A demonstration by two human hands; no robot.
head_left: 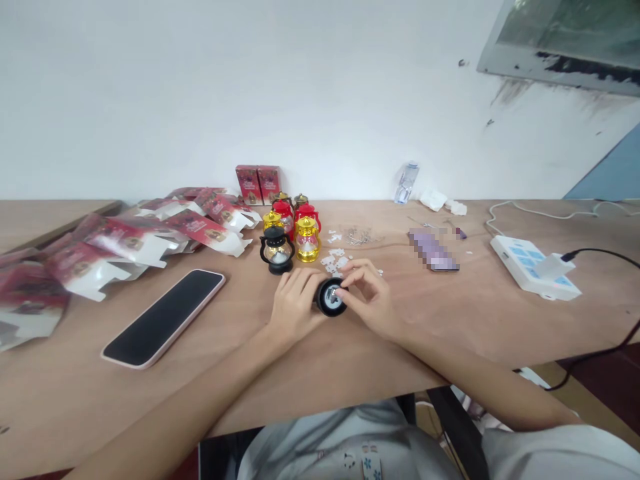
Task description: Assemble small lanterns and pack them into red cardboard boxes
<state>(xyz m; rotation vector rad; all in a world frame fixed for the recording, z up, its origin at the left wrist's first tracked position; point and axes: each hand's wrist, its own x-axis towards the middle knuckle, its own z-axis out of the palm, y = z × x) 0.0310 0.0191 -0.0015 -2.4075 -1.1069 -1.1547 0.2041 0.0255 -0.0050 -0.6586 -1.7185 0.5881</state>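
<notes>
My left hand (293,303) grips a small black toy lantern (330,297) lying on its side just above the wooden table (350,360), its round underside turned toward me. My right hand (367,293) pinches at that underside with thumb and fingertips. Just behind the hands stand several small lanterns: a black one (277,251), a gold one (307,240) and red ones (306,215). Small white bits (335,259) lie scattered next to the right hand.
A phone in a pink case (165,317) lies face up at the left. Flattened red-and-white cartons (125,243) are piled further left, two upright red boxes (259,184) behind. A white power strip (535,267) with cables sits at the right, a water bottle (406,181) by the wall.
</notes>
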